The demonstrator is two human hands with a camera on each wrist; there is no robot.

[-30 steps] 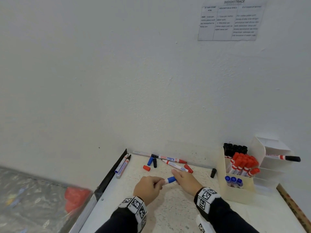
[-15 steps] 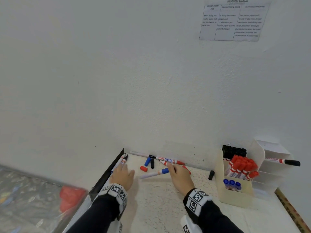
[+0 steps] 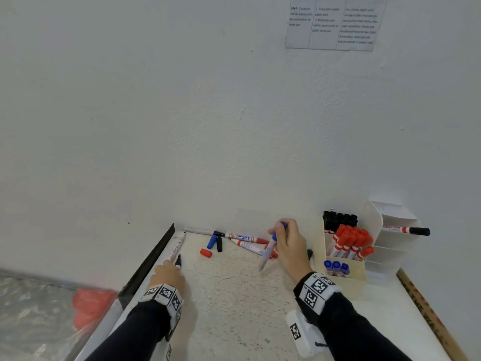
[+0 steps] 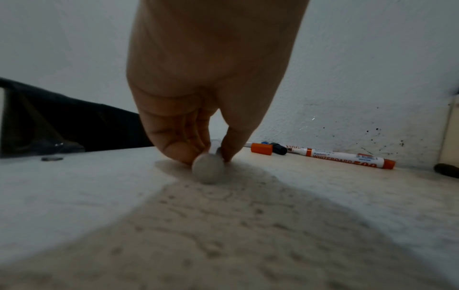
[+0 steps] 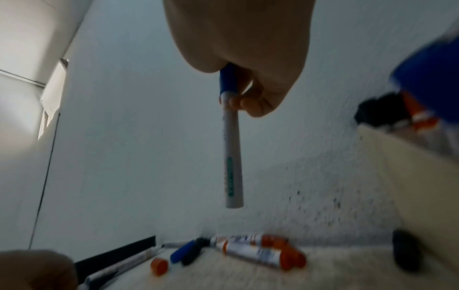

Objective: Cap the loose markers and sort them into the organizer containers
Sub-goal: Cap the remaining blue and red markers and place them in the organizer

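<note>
Two hands are working well apart over the speckled white table (image 3: 234, 295). The right hand (image 3: 291, 246) is pinching a capped blue marker (image 3: 270, 246) near its cap end, fingers curled round the barrel. The marker is hanging clear of the table, long axis close to upright, cap toward 12 o'clock and white tail toward 6, tilted slightly to 7 in the head view. It is sitting just at 9 o'clock of the cream organizer (image 3: 346, 272), whose compartments are holding black, red and blue capped markers. The left hand (image 3: 168, 276), at the table's 9 o'clock edge, is pinching the butt end of an uncapped black marker (image 3: 178, 259) lying flat, tip pointing toward 12. Loose red cap (image 3: 206, 253), blue cap (image 3: 211, 241) and black cap (image 3: 219, 244) are lying between the hands, beside two red markers (image 3: 247, 246) near the wall.
</note>
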